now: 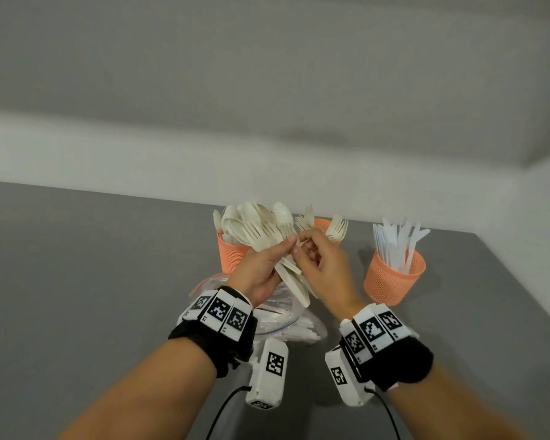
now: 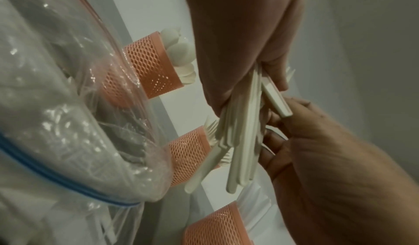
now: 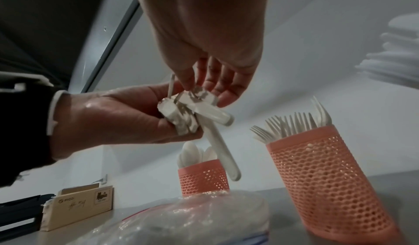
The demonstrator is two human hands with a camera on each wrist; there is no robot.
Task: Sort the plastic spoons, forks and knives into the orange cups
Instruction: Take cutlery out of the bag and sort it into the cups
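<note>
My left hand [image 1: 264, 265] grips a fanned bundle of cream plastic cutlery [image 1: 261, 230], forks and spoons, with the handles pointing down [image 2: 242, 141]. My right hand [image 1: 315, 258] meets it from the right and pinches one piece in the bundle with thumb and forefinger; which kind of piece is hidden. Three orange mesh cups stand behind. The left cup [image 1: 232, 255] holds spoons, the middle cup [image 3: 328, 177] holds forks, and the right cup [image 1: 394, 277] holds white knives. Both hands hover above the table in front of the left and middle cups.
A clear zip bag [image 1: 277, 315] with more cutlery lies on the grey table [image 1: 92, 265] right under my hands. A small cardboard box [image 3: 79, 206] sits to the left. A white wall rises close behind the cups.
</note>
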